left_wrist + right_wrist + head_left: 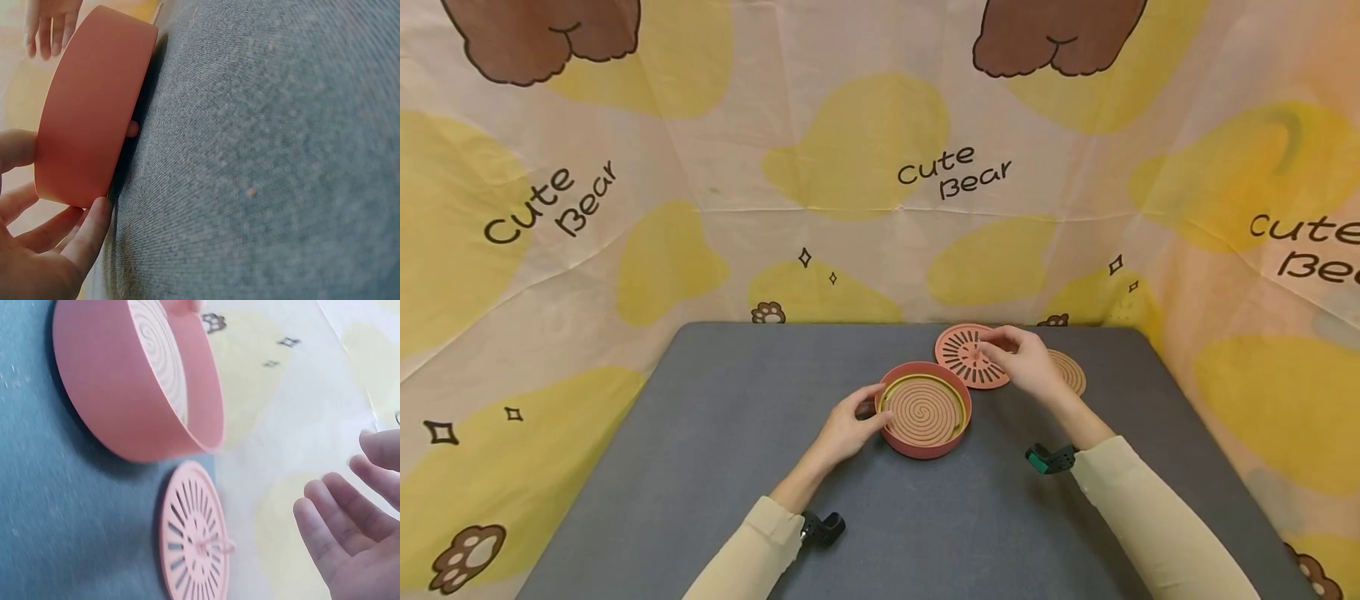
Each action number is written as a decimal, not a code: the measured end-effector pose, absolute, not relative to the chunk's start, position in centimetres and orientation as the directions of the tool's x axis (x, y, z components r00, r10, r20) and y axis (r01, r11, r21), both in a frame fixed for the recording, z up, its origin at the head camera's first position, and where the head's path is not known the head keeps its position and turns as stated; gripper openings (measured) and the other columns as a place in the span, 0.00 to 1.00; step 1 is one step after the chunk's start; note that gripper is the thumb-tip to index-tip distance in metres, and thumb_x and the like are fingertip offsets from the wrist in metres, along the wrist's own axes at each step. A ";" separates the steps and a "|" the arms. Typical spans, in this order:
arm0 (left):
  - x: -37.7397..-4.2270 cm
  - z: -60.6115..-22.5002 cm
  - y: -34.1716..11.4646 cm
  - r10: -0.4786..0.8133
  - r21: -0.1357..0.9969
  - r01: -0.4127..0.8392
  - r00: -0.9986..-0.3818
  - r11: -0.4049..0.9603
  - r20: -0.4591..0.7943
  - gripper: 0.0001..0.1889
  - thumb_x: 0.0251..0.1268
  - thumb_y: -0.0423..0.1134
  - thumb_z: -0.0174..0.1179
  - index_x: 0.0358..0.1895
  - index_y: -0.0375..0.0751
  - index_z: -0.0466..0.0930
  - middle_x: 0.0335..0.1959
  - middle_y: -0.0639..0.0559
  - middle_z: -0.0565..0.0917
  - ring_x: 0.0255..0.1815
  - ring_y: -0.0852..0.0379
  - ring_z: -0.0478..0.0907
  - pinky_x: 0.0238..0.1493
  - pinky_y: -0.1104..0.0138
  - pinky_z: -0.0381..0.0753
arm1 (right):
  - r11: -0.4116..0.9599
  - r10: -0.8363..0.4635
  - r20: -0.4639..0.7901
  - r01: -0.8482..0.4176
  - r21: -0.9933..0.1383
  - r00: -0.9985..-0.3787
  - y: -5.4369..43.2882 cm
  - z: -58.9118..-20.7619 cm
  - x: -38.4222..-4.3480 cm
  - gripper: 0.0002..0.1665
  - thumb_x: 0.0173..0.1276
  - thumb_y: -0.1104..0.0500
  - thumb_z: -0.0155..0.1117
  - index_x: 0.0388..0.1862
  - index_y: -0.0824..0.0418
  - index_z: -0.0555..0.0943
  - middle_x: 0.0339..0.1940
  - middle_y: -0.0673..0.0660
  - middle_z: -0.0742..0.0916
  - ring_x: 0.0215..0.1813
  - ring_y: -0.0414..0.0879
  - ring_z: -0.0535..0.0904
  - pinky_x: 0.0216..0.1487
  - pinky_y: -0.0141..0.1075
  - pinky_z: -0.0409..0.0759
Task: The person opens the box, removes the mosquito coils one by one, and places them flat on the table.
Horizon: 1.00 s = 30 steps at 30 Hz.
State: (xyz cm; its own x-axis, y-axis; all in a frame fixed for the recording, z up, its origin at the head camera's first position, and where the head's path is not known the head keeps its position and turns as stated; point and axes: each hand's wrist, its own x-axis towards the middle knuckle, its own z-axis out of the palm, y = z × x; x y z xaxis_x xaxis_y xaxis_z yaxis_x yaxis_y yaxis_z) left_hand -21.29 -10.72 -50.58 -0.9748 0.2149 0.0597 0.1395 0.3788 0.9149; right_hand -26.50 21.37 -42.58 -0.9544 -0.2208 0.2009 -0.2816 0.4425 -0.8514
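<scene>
A round red-pink box (923, 452) stands on the table with a tan spiral mosquito coil (921, 410) lying inside. My left hand (848, 429) grips the box's left side, and in the left wrist view its fingers (90, 234) reach low on the wall by the base. Behind the box, to its right, a slotted pink lid (187, 537) with a small central knob lies flat. My right hand (1026, 362) is held over the lid; the right wrist view shows its fingers (319, 528) loosely bent, apart from the knob, with nothing between them.
Another tan coil (1070, 371) lies on the table, partly hidden behind my right hand. A grey-blue cloth covers the table (737, 433). Printed fabric (850, 150) hangs along the table's back and sides.
</scene>
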 end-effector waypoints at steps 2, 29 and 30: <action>-21.3 -50.5 -10.7 0.214 0.915 0.138 -0.975 0.380 0.059 0.28 0.69 0.44 0.68 0.71 0.43 0.75 0.64 0.42 0.80 0.60 0.45 0.80 0.54 0.51 0.81 | 0.439 -0.238 0.182 -0.273 -0.856 -0.954 20.6 -42.7 -26.5 0.21 0.77 0.52 0.63 0.58 0.67 0.82 0.51 0.63 0.86 0.50 0.54 0.82 0.47 0.36 0.80; -21.4 -50.6 -10.9 0.221 0.918 0.137 -0.974 0.372 0.056 0.28 0.70 0.44 0.67 0.71 0.43 0.75 0.64 0.42 0.80 0.60 0.45 0.80 0.55 0.50 0.80 | 0.500 -0.416 0.123 -0.340 -0.797 -0.901 14.7 -45.0 -26.8 0.19 0.75 0.53 0.65 0.58 0.64 0.83 0.49 0.55 0.88 0.53 0.52 0.84 0.62 0.55 0.75; -21.4 -50.6 -10.8 0.222 0.917 0.136 -0.974 0.374 0.054 0.28 0.70 0.44 0.67 0.71 0.43 0.74 0.64 0.42 0.79 0.60 0.45 0.80 0.55 0.50 0.80 | 0.494 -0.420 0.121 -0.338 -0.801 -0.900 14.5 -45.2 -26.9 0.19 0.75 0.54 0.65 0.58 0.65 0.83 0.49 0.55 0.88 0.54 0.53 0.84 0.64 0.56 0.72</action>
